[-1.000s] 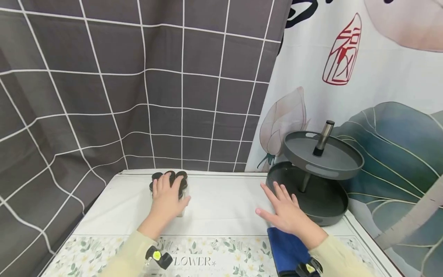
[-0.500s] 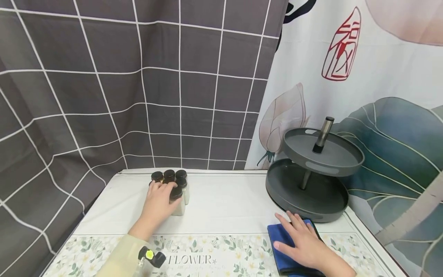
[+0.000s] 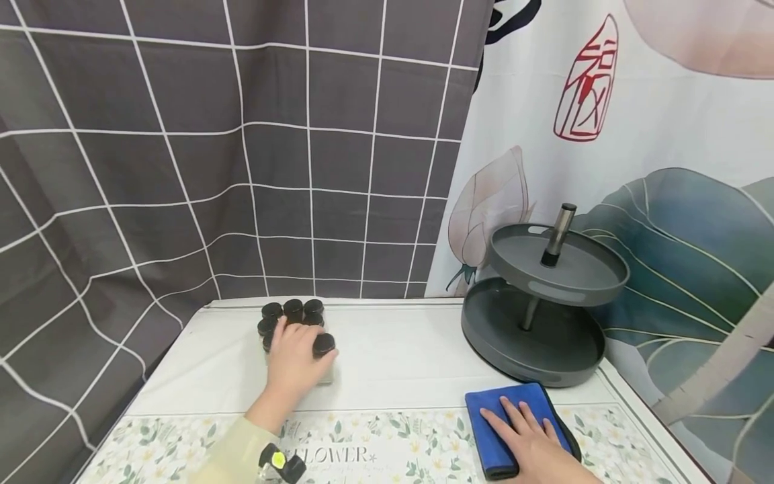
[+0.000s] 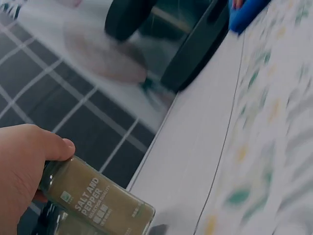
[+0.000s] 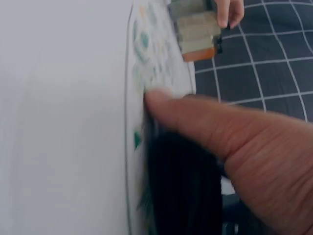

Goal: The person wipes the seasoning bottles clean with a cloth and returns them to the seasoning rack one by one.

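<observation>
My left hand (image 3: 294,363) grips a clear spice jar with a black lid (image 3: 324,345), at the front of a cluster of similar black-lidded jars (image 3: 293,309). In the left wrist view the held jar (image 4: 100,200) reads "SALT AND PEPPER", and my thumb lies against its neck. Another jar is partly visible right beside it. My right hand (image 3: 532,449) rests on a folded blue cloth (image 3: 484,437) with a black edge, its fingers spread. My right thumb (image 5: 195,117) lies extended and blurred above a dark shape in the right wrist view.
A grey two-tier round tray stand (image 3: 532,356) with a metal post stands at the right, just behind the blue cloth. A white table cover (image 3: 387,349) with a floral front band spans the table. A grey gridded curtain (image 3: 338,161) hangs behind.
My right hand has come down and back from beside the tray stand onto the blue cloth. The left hand's fingers have closed on a front jar of the cluster.
</observation>
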A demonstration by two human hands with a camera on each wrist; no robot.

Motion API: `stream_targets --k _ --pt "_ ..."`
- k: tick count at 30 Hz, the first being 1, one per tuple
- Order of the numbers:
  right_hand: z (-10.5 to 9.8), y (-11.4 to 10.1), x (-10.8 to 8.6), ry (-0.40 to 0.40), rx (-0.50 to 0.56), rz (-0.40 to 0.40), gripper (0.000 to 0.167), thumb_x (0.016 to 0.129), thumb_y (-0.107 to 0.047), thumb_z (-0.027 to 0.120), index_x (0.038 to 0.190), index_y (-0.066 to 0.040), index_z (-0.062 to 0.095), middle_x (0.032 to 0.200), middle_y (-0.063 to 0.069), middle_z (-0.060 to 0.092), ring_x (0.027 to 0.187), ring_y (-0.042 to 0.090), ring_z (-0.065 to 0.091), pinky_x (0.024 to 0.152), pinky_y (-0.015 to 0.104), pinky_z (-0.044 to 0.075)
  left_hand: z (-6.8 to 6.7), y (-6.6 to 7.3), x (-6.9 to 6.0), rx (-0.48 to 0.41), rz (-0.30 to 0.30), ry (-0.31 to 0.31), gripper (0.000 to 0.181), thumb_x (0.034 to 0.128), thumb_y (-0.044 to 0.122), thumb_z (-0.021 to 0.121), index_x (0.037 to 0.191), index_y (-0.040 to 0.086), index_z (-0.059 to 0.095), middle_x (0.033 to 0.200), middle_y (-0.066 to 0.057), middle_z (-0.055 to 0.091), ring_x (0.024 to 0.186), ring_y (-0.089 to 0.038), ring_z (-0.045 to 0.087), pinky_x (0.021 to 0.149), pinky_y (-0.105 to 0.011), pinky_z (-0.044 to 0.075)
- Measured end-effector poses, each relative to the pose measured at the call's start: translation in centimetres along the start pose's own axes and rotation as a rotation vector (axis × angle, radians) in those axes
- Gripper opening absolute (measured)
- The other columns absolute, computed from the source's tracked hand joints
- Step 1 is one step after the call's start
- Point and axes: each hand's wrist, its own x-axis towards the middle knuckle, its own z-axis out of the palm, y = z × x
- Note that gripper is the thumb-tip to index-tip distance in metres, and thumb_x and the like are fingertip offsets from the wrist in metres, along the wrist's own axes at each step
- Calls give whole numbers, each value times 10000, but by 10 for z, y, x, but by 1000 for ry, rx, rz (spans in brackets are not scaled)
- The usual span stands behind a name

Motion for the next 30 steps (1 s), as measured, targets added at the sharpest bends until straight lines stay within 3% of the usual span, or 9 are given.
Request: stream_targets --k 4,8,11,14,18,23,27,30 --pt "0 -4 0 -3 -32 77 1159 646 -724 804 1546 -127 383 1572 322 272 1361 683 214 941 881 184 7 31 0 -40 70 1 467 788 426 835 1098 100 707 1061 -56 733 1091 -281 629 1196 -554 223" --pt "-2 -2 -2 -42 -43 86 1180 628 -738 807 1551 -142 376 1583 307 262 1374 668 214 959 869 194 19 61 -5 -115 125 0 434 784 404 842 1073 113 700 1010 -31 729 1033 -245 648 1168 -554 294" --pt "-3 3 -6 -83 -62 59 1187 623 -758 797 1558 -166 366 1597 274 261 1394 635 228 973 853 219 29 78 -14 -204 115 -27 412 810 384 835 1091 117 696 1008 -13 718 998 -209 653 1071 -473 440" --pt "-7 1 -8 -112 -68 47 1175 615 -737 818 1552 -179 382 1598 249 284 1408 609 240 985 836 249 35 89 -22 -291 66 -68 419 842 367 821 1144 117 675 1043 0 680 994 -180 660 935 -393 541" --pt "-12 -8 -6 -104 -32 60 1027 660 -530 904 1513 -181 451 1568 229 359 1404 593 274 993 809 290 41 90 -27 -398 -32 -138 463 873 348 798 1226 122 601 1115 -9 583 1015 -190 665 894 -377 571" --pt "-10 -7 -9 -55 -22 12 796 758 -98 842 1475 -200 513 1531 204 435 1377 580 343 985 742 388 53 76 -33 -612 -153 -305 617 866 327 800 1364 158 479 1226 -48 509 1078 -241 617 929 -453 546" --pt "-14 -2 -14 -14 -75 -29 815 756 101 764 1457 -251 542 1519 150 473 1368 522 410 890 612 524 65 62 -42 -722 -164 -431 718 856 340 801 1443 108 460 1282 -86 584 1156 -309 616 1002 -521 500" --pt "-23 -3 -12 73 -74 -37 688 780 111 703 1362 -249 632 1404 103 597 1253 409 570 803 536 556 72 54 -45 -750 -163 -462 673 858 382 790 1402 90 523 1240 -66 648 1176 -286 627 1033 -486 491"
